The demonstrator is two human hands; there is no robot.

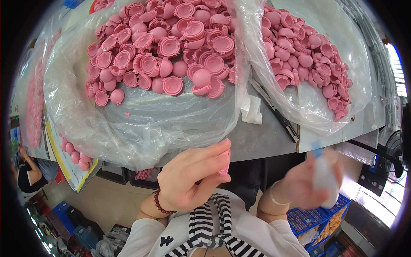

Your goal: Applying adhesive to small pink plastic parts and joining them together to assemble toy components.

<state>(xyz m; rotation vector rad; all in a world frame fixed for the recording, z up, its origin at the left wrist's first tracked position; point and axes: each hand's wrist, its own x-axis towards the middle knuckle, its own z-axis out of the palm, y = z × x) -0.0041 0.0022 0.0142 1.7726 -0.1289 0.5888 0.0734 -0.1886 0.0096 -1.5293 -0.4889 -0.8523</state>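
Note:
Pinched between the thumb and fingers of my left hand [188, 177] is a small pink plastic half-shell [224, 166], mostly covered by the fingers. My right hand [299, 180], smeared by motion, grips a whitish squeeze bottle [326, 182] with a blue tip, held upright at the right. The two hands are well apart, both in front of the table's near edge. Beyond them, a big heap of pink half-shells [169, 46] lies on a clear plastic bag [128, 141]. A second heap of pink shells [314, 55] rests on another clear bag to the right.
A black-handled cutter knife [280, 118] and a crumpled white tissue [251, 110] lie between the bags on the grey table [257, 139]. Rounded pink pieces [77, 156] sit at the left. Blue crates [304, 218] stand low right, beside a black fan [393, 150]. A co-worker [32, 173] is far left.

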